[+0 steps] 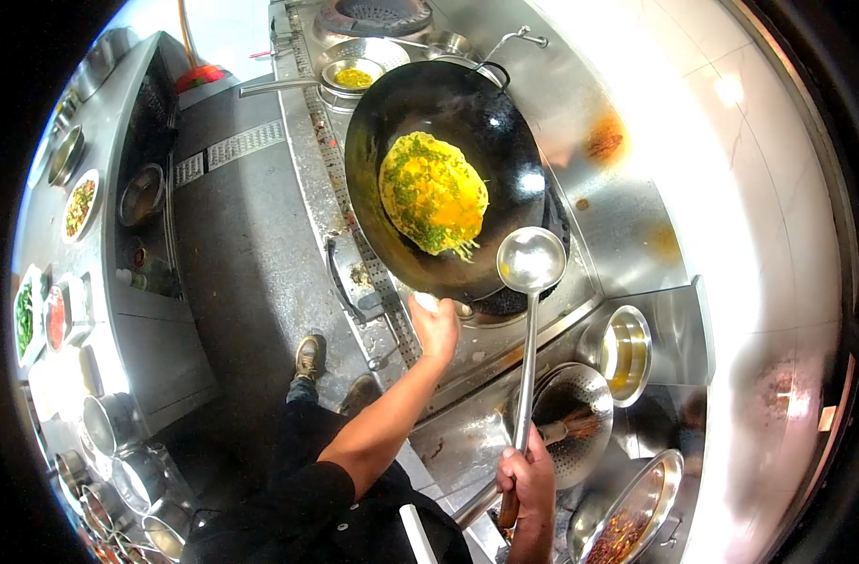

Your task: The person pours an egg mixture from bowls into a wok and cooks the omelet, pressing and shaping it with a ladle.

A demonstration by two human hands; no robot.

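Note:
My left hand (pixel 435 327) is closed around the near handle of a large black wok (pixel 519 179), with a small patch of white at the grip. The wok is tilted over the stove. Inside it lies a flat yellow omelette (pixel 434 193) flecked with green. In my right hand (pixel 528 477) is the handle of a long metal ladle (pixel 531 259). Its round bowl hangs at the wok's near right rim, apart from the omelette.
Behind the wok, a strainer (pixel 389 54) rests over a pot. On the right are a perforated colander (pixel 580 451) with a brush in it, a metal bowl (pixel 627 355) and a basin of red dried bits (pixel 672 470). Dishes of chopped food (pixel 81 205) line the left counter.

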